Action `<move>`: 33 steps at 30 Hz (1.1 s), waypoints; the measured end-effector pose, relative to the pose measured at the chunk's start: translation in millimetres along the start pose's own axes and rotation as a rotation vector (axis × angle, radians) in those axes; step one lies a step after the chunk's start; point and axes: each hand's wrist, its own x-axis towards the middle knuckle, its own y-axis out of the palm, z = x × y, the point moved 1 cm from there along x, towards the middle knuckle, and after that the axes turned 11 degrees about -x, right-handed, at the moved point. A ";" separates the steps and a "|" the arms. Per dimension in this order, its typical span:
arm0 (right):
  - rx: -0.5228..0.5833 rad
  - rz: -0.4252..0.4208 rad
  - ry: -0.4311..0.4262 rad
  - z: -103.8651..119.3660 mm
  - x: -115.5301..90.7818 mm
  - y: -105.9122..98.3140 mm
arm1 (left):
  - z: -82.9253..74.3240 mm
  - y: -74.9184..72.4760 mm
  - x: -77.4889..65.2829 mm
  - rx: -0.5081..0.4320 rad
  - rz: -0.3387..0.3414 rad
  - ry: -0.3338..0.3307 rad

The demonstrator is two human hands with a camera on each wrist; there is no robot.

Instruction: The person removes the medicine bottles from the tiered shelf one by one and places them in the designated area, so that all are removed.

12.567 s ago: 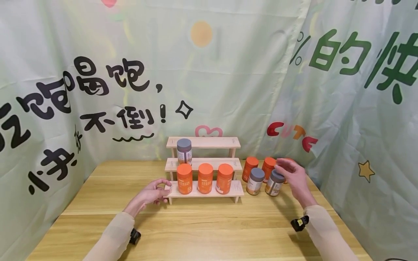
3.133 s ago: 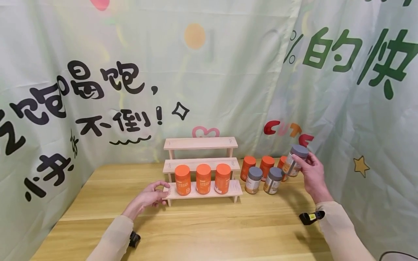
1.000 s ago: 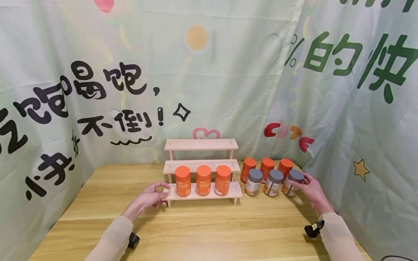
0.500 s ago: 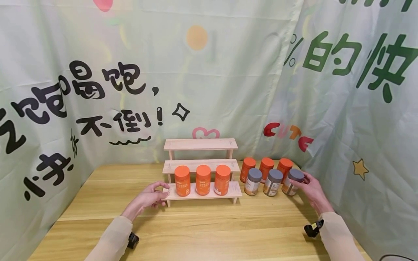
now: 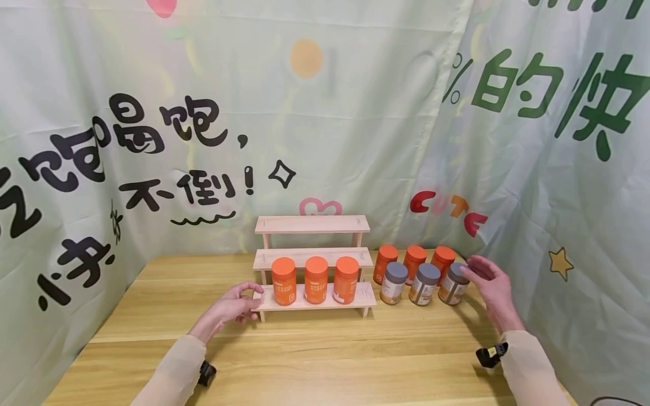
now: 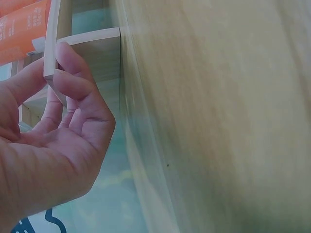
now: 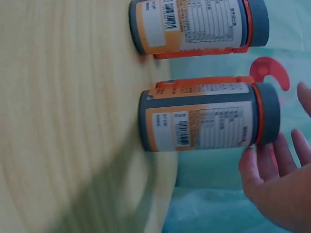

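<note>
My left hand (image 5: pixel 231 307) pinches the left end of the lowest board of a three-tier wooden display stand (image 5: pixel 312 224). In the left wrist view, thumb and fingers close around that board end (image 6: pixel 50 63) beside the stand's leg. Three orange jars (image 5: pixel 316 282) with orange lids stand upright along the lowest tier. On the right, my right hand (image 5: pixel 495 290) has its fingers spread beside the lid of the rightmost grey-lidded jar (image 5: pixel 453 286). The right wrist view shows this jar (image 7: pixel 199 121) upright on the table, fingertips (image 7: pixel 249 162) near its lid, gripping nothing.
Two more grey-lidded jars (image 5: pixel 393 285) form a row with it, close to the stand's right side. Three orange jars (image 5: pixel 387 262) stand right behind that row. Printed fabric (image 5: pixel 376 141) hangs along the table's back and sides.
A grey-lidded jar has gone from the stand's middle tier to the right end of the table row. My right hand has just let go of it and drawn back rightward; the left stays put.
</note>
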 end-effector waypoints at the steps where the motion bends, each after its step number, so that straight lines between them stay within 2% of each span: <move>1: 0.011 -0.021 -0.005 2.4 -0.5 0.7 | -0.1 -0.1 -0.1 0.000 0.001 0.001; 5: 0.052 -0.080 0.010 9.6 -1.4 5.7 | 0.5 -0.8 0.4 -0.008 0.002 -0.004; 8: 0.028 -0.070 0.018 13.1 -2.7 11.6 | 0.7 -0.9 0.0 -0.015 0.000 -0.009; 12: 0.031 0.026 0.011 17.8 -8.1 22.2 | -0.5 -0.5 -1.0 -0.019 -0.005 -0.018; 16: 0.182 0.160 0.013 24.2 -16.7 36.3 | -2.3 -0.1 -0.5 -0.016 -0.009 -0.026; 19: 0.247 0.256 0.015 30.2 -23.8 49.6 | -3.1 0.0 -0.3 -0.009 -0.008 -0.019; 25: 0.190 0.400 0.007 42.7 -34.2 80.3 | -3.2 -0.3 0.5 -0.004 -0.009 -0.016; 33: 0.063 0.462 0.009 48.3 -43.3 117.5 | -2.1 0.2 1.0 0.002 -0.022 -0.020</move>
